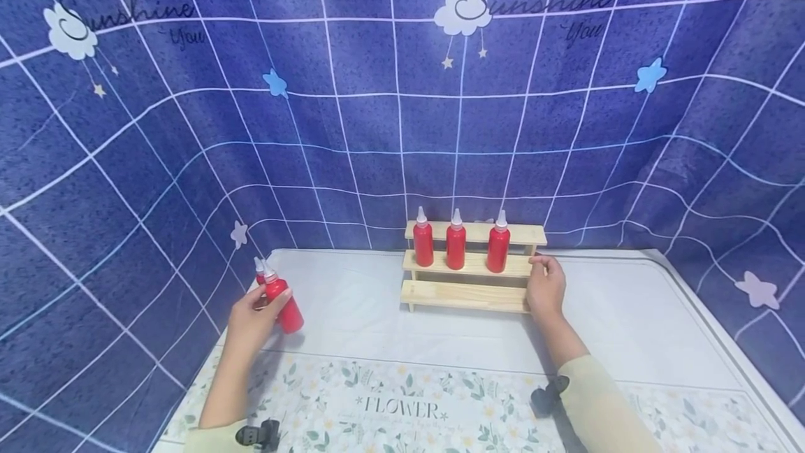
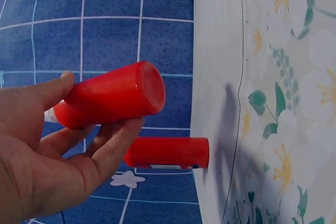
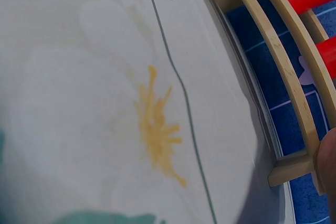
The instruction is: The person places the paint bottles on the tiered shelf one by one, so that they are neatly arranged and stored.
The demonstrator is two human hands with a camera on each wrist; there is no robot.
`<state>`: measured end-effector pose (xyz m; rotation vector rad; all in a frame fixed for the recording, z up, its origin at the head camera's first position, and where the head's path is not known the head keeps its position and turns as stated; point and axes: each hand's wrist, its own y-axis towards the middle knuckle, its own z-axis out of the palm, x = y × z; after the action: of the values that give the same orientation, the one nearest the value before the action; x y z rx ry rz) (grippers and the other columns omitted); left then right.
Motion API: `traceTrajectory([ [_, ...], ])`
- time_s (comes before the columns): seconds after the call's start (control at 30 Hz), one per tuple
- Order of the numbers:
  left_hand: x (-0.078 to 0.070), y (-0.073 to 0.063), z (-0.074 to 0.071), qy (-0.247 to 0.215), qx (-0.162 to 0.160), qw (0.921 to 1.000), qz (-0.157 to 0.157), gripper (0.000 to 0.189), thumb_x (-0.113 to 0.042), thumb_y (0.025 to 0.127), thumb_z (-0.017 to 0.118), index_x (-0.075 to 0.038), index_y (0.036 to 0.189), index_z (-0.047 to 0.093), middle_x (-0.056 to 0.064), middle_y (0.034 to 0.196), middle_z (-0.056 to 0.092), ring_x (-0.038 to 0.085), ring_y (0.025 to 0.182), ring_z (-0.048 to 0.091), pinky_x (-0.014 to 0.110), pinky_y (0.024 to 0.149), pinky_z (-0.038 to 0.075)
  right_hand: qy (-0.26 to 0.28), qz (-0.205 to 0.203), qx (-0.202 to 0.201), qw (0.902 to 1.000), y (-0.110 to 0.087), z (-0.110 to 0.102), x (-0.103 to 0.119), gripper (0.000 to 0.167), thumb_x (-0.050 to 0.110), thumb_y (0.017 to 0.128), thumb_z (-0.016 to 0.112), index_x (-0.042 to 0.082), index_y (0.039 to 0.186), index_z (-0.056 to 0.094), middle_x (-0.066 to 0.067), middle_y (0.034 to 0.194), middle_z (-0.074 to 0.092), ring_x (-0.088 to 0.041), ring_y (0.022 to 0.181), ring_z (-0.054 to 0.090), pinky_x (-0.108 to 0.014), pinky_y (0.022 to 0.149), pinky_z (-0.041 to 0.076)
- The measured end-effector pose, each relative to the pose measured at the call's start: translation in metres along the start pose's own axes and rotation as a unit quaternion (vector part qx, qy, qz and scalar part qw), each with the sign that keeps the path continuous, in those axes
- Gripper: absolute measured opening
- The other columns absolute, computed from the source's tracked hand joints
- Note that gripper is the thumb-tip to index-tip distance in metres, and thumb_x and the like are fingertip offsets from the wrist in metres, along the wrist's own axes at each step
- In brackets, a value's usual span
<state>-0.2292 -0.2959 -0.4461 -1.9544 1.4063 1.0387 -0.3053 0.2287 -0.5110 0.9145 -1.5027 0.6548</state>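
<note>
My left hand (image 1: 248, 320) holds a red squeeze bottle (image 1: 285, 307) with a white pointed nozzle, tilted and raised off the table; its round base shows in the left wrist view. Behind it, a second red bottle (image 2: 170, 152) stands on the table, mostly hidden in the head view by the held one. At the right end of a three-tier wooden rack (image 1: 465, 292), my right hand (image 1: 546, 287) grips the rack's edge with curled fingers. Only a bit of that hand shows in the right wrist view. Three upright red bottles (image 1: 455, 247) stand on the rack's middle tier.
The rack stands near the back of a white table (image 1: 352, 299), before a blue grid-patterned curtain (image 1: 358, 124). A floral mat (image 1: 402, 404) with the word FLOWER covers the table's front. The curtain also closes off the left and right sides.
</note>
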Motion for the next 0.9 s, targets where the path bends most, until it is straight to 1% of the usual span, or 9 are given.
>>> traceTrajectory([
  [0.1,0.001,0.000,0.001,0.000,0.008,1.0000,-0.002,0.087,-0.055,0.097,0.071,0.000,0.159,0.044,0.030,0.136,0.066,0.036,0.117,0.068,0.027,0.083,0.064,-0.001,-0.001,0.002,1.0000,0.001,0.000,-0.001,0.028,0.013,0.107,0.039,-0.001,0.117,0.060,-0.023,0.148,0.057,-0.039,0.150,0.044,-0.056,0.131,0.026],
  [0.23,0.001,0.000,0.004,-0.006,0.018,0.9998,-0.004,0.091,-0.058,0.096,0.071,-0.001,0.161,0.040,0.028,0.140,0.064,0.036,0.121,0.067,0.029,0.088,0.065,-0.001,0.005,0.005,1.0000,0.002,0.000,-0.001,0.029,0.014,0.108,0.038,0.000,0.119,0.060,-0.022,0.150,0.056,-0.038,0.148,0.044,-0.057,0.131,0.027],
  [0.3,0.001,0.000,0.006,-0.005,0.020,0.9998,-0.001,0.092,-0.059,0.096,0.071,-0.001,0.161,0.040,0.028,0.142,0.063,0.037,0.124,0.066,0.029,0.090,0.064,-0.001,0.007,0.005,1.0000,0.002,0.001,-0.001,0.029,0.015,0.108,0.038,0.000,0.119,0.060,-0.021,0.149,0.057,-0.037,0.145,0.046,-0.056,0.130,0.028],
  [0.4,0.000,0.000,0.008,0.001,0.016,0.9999,0.004,0.090,-0.058,0.096,0.072,-0.001,0.159,0.043,0.027,0.140,0.063,0.036,0.123,0.065,0.026,0.087,0.062,-0.002,0.007,0.004,1.0000,0.002,0.001,-0.001,0.030,0.015,0.108,0.038,0.001,0.120,0.060,-0.021,0.145,0.058,-0.036,0.136,0.049,-0.054,0.125,0.032],
  [0.5,-0.002,0.000,0.011,0.004,0.010,0.9999,0.002,0.086,-0.056,0.095,0.073,-0.003,0.158,0.046,0.024,0.126,0.065,0.032,0.116,0.064,0.022,0.081,0.058,-0.001,0.005,0.002,1.0000,0.001,0.002,0.000,0.029,0.014,0.108,0.038,0.001,0.121,0.061,-0.022,0.141,0.059,-0.035,0.132,0.050,-0.052,0.122,0.034],
  [0.57,-0.004,0.000,0.013,0.002,0.007,1.0000,0.000,0.085,-0.054,0.096,0.074,-0.004,0.158,0.047,0.018,0.115,0.064,0.029,0.111,0.063,0.018,0.077,0.056,-0.001,0.006,0.004,1.0000,0.001,0.002,0.001,0.030,0.015,0.108,0.038,0.001,0.121,0.061,-0.021,0.141,0.059,-0.035,0.132,0.050,-0.052,0.122,0.034],
  [0.63,-0.006,0.000,0.014,-0.002,0.008,1.0000,-0.001,0.082,-0.054,0.096,0.074,-0.006,0.158,0.049,0.015,0.111,0.061,0.027,0.109,0.061,0.017,0.076,0.054,0.000,0.006,0.005,1.0000,0.001,0.002,0.001,0.030,0.015,0.108,0.038,0.001,0.121,0.061,-0.021,0.143,0.058,-0.035,0.133,0.049,-0.052,0.124,0.033],
  [0.8,-0.011,0.000,0.017,-0.021,0.023,0.9995,0.008,0.075,-0.050,0.097,0.074,-0.009,0.156,0.052,0.020,0.128,0.064,0.030,0.117,0.064,0.023,0.084,0.063,0.004,0.008,0.006,0.9999,0.002,0.001,-0.001,0.030,0.014,0.108,0.038,0.001,0.121,0.061,-0.021,0.146,0.057,-0.035,0.137,0.048,-0.054,0.125,0.031],
  [0.9,-0.013,0.001,0.019,-0.034,0.030,0.9989,0.012,0.075,-0.050,0.097,0.073,-0.008,0.156,0.051,0.022,0.135,0.063,0.032,0.120,0.064,0.028,0.089,0.065,0.001,0.008,0.005,1.0000,0.003,0.001,-0.003,0.029,0.016,0.108,0.039,0.001,0.120,0.061,-0.020,0.147,0.057,-0.035,0.141,0.047,-0.055,0.128,0.029],
])
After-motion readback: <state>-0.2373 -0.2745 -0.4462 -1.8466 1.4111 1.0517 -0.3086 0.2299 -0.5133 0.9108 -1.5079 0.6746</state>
